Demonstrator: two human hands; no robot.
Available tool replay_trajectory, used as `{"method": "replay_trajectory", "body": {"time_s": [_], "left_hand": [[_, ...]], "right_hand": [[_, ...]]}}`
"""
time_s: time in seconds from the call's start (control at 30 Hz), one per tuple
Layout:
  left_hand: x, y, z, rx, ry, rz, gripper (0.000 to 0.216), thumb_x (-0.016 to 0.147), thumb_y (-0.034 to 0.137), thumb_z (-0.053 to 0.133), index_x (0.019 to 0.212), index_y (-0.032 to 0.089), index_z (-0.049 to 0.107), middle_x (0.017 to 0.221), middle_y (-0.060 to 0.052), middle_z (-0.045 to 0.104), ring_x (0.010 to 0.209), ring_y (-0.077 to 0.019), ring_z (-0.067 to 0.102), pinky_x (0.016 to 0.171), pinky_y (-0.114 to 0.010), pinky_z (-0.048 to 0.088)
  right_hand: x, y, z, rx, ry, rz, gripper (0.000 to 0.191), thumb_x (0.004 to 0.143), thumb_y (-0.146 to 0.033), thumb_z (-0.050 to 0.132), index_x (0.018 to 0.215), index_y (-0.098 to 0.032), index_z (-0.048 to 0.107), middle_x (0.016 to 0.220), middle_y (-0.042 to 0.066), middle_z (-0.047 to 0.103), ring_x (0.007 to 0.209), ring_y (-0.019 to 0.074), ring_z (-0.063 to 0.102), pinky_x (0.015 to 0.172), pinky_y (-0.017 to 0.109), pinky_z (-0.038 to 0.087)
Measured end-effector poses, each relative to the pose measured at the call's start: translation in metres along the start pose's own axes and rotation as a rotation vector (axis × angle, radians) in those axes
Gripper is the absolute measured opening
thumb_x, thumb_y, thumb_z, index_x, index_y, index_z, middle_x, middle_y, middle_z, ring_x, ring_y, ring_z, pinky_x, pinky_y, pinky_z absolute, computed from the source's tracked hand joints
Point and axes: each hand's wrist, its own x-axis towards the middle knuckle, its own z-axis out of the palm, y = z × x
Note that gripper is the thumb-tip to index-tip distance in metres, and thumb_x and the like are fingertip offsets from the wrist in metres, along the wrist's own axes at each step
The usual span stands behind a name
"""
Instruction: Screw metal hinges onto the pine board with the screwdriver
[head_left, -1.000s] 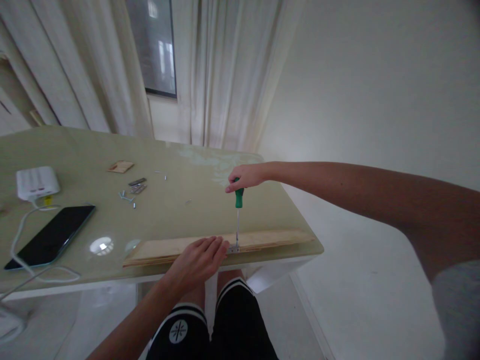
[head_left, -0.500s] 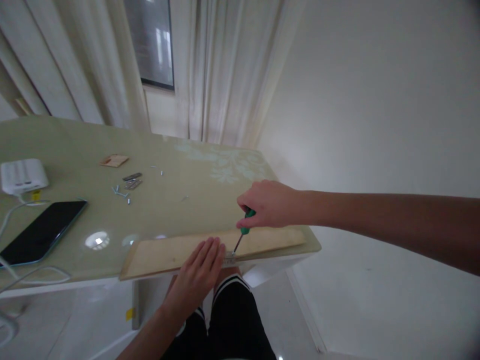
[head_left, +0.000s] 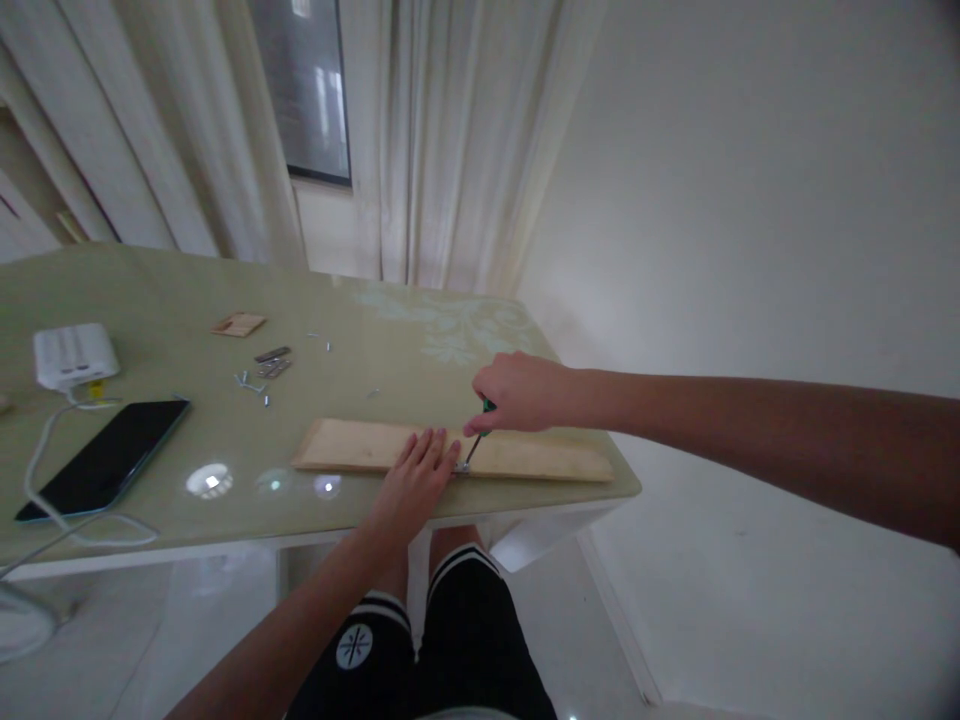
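My right hand [head_left: 517, 392] is closed round the green handle of a screwdriver [head_left: 474, 450], most of which is hidden in the fist. The shaft slants down to a small metal piece [head_left: 462, 469] at the near edge of a long pale wooden board [head_left: 547, 455]. On the board, just left of that piece, my left hand [head_left: 420, 480] lies flat with its fingers stretched out. Those fingers partly cover the metal piece, so I cannot make out its full shape. The board rests on the glossy table [head_left: 420, 375].
Left of the board lie several screws [head_left: 251, 386], metal plates [head_left: 274, 366] and a small wooden piece [head_left: 239, 324]. Farther left are a dark tablet-like device [head_left: 112, 455], a white box-shaped device [head_left: 75, 355] and a looping white cable [head_left: 41, 450]. A wall [head_left: 750, 250] stands at the right.
The board has shifted away from the table's near edge and somewhat to the right, turning slightly. Both hands have moved with it; the screwdriver stays in my right hand.
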Motion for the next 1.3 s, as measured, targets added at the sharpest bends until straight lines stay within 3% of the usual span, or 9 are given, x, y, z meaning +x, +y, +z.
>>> {"method": "replay_trajectory", "body": {"time_s": [0.1, 0.23, 0.47, 0.6, 0.73, 0.83, 1.03, 1.2, 1.3], "left_hand": [[0.027, -0.008, 0.007, 0.026, -0.053, -0.044, 0.044, 0.102, 0.017, 0.046, 0.143, 0.012, 0.062, 0.144, -0.029, 0.063, 0.133, -0.0394, 0.061, 0.108, -0.059, 0.050], [0.058, -0.022, 0.006, 0.030, -0.084, -0.016, 0.039, 0.104, 0.019, 0.048, 0.138, 0.010, 0.064, 0.138, -0.028, 0.065, 0.121, -0.0379, 0.066, 0.096, -0.050, 0.055], [0.068, -0.050, -0.001, -0.039, -0.117, 0.103, 0.037, 0.102, 0.033, 0.059, 0.137, 0.022, 0.065, 0.124, -0.017, 0.069, 0.110, -0.0313, 0.064, 0.092, -0.044, 0.055], [0.072, -0.066, 0.003, -0.176, -0.111, 0.182, 0.036, 0.105, 0.039, 0.055, 0.137, 0.024, 0.065, 0.137, -0.015, 0.064, 0.120, -0.0290, 0.061, 0.104, -0.045, 0.050], [0.080, -0.075, 0.012, -0.236, -0.142, 0.191, 0.039, 0.105, 0.048, 0.054, 0.135, 0.027, 0.067, 0.143, -0.013, 0.064, 0.121, -0.0275, 0.064, 0.103, -0.044, 0.050], [0.084, -0.075, 0.017, -0.235, -0.135, 0.183, 0.036, 0.104, 0.050, 0.055, 0.129, 0.029, 0.070, 0.137, -0.012, 0.069, 0.116, -0.0270, 0.068, 0.099, -0.043, 0.052], [0.080, -0.073, 0.019, -0.228, -0.075, 0.228, 0.034, 0.105, 0.044, 0.056, 0.131, 0.026, 0.068, 0.139, -0.013, 0.068, 0.119, -0.0283, 0.067, 0.100, -0.043, 0.053], [0.079, -0.074, 0.021, -0.232, -0.057, 0.249, 0.035, 0.105, 0.043, 0.056, 0.132, 0.023, 0.067, 0.140, -0.014, 0.067, 0.124, -0.0296, 0.066, 0.103, -0.045, 0.052], [0.079, -0.074, 0.021, -0.251, -0.061, 0.243, 0.035, 0.105, 0.042, 0.057, 0.132, 0.023, 0.068, 0.139, -0.015, 0.068, 0.124, -0.0293, 0.066, 0.103, -0.044, 0.052]], "right_hand": [[0.029, 0.017, -0.006, -0.021, -0.090, 0.112, 0.066, 0.100, -0.067, 0.050, 0.085, -0.010, 0.081, 0.075, 0.017, 0.077, 0.073, 0.0261, 0.072, 0.068, 0.033, 0.047], [0.060, 0.034, -0.014, -0.139, 0.036, 0.096, 0.043, 0.095, -0.048, 0.066, 0.107, -0.010, 0.080, 0.104, 0.022, 0.079, 0.092, 0.0307, 0.074, 0.072, 0.034, 0.048], [0.040, 0.033, -0.002, -0.441, 0.043, -0.645, 0.038, 0.106, -0.037, 0.049, 0.101, -0.015, 0.079, 0.098, 0.015, 0.080, 0.093, 0.0290, 0.073, 0.076, 0.037, 0.045], [0.039, 0.039, 0.002, -0.204, 0.091, -0.233, 0.051, 0.107, -0.045, 0.042, 0.100, -0.011, 0.080, 0.092, 0.018, 0.080, 0.083, 0.0271, 0.073, 0.070, 0.035, 0.045], [0.055, 0.055, -0.003, 0.059, -0.287, 0.118, 0.063, 0.107, -0.049, 0.039, 0.080, -0.009, 0.080, 0.070, 0.014, 0.076, 0.061, 0.0201, 0.067, 0.064, 0.032, 0.047], [0.056, 0.058, -0.004, 0.013, -0.297, 0.087, 0.046, 0.099, -0.046, 0.058, 0.079, -0.011, 0.080, 0.074, 0.013, 0.077, 0.069, 0.0226, 0.070, 0.066, 0.033, 0.046], [0.042, 0.056, -0.001, -0.351, -0.157, -0.521, 0.027, 0.101, -0.034, 0.061, 0.106, -0.015, 0.080, 0.097, 0.016, 0.080, 0.090, 0.0290, 0.074, 0.073, 0.036, 0.045], [0.058, 0.061, 0.000, -0.058, -0.330, 0.059, 0.057, 0.104, -0.056, 0.050, 0.087, -0.012, 0.081, 0.079, 0.015, 0.078, 0.073, 0.0243, 0.072, 0.065, 0.033, 0.047], [0.063, 0.056, -0.002, -0.055, -0.378, 0.008, 0.041, 0.098, -0.048, 0.062, 0.081, -0.015, 0.080, 0.077, 0.013, 0.078, 0.077, 0.0248, 0.072, 0.069, 0.033, 0.048]]}}
